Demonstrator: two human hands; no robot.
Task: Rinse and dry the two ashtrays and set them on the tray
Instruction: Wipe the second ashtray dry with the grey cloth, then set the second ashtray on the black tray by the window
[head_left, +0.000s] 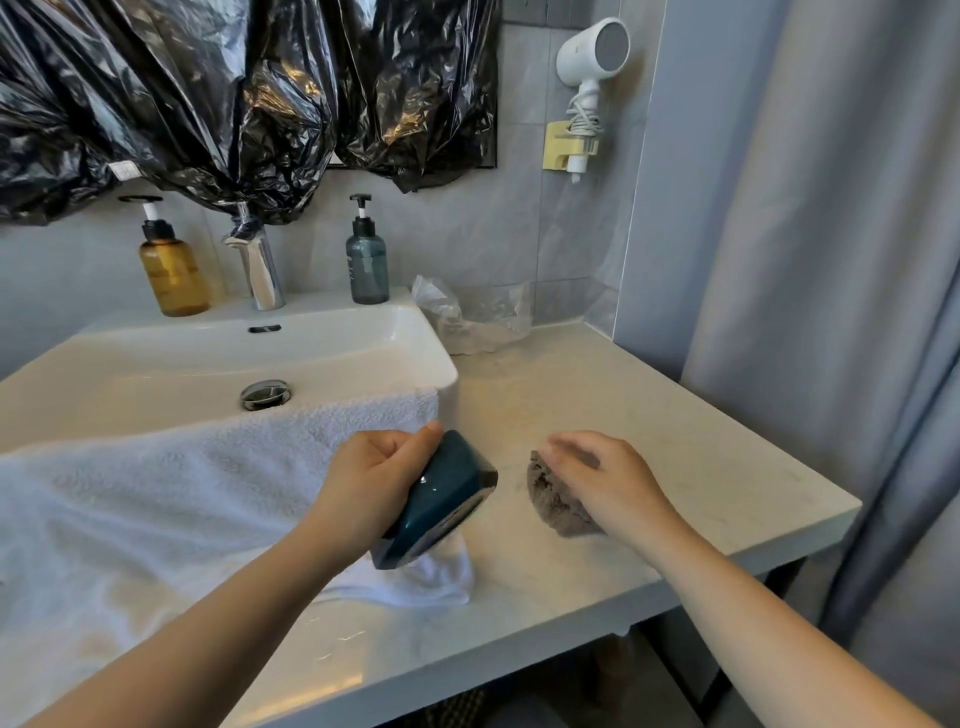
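A dark teal ashtray (441, 499), glossy and tipped on edge, sits in our left hand (371, 480) at the counter's front, fingers wrapped round its upper rim, its lower end over a corner of the white towel (171, 499) that drapes the washbasin (332, 338). Just beside it our right hand (605, 480) lies curled over a grey-brown cloth (553, 501) resting on the pale marble counter (649, 415), fingers bent and loosely spread; whether they grip it we cannot tell, the hand being blurred. We see no second ashtray and no tray.

The risk, as we judge it, is slippage: a glazed piece that looks wet, held by one rim only, could slide from the fingers and chip on the marble. The towel, hanging over the front edge, could drag off if leaned on.

Farther back stand the chrome faucet (260, 270), amber pump bottle (174, 275) and blue pump bottle (368, 265), then a wall-hung hairdryer (592, 57).
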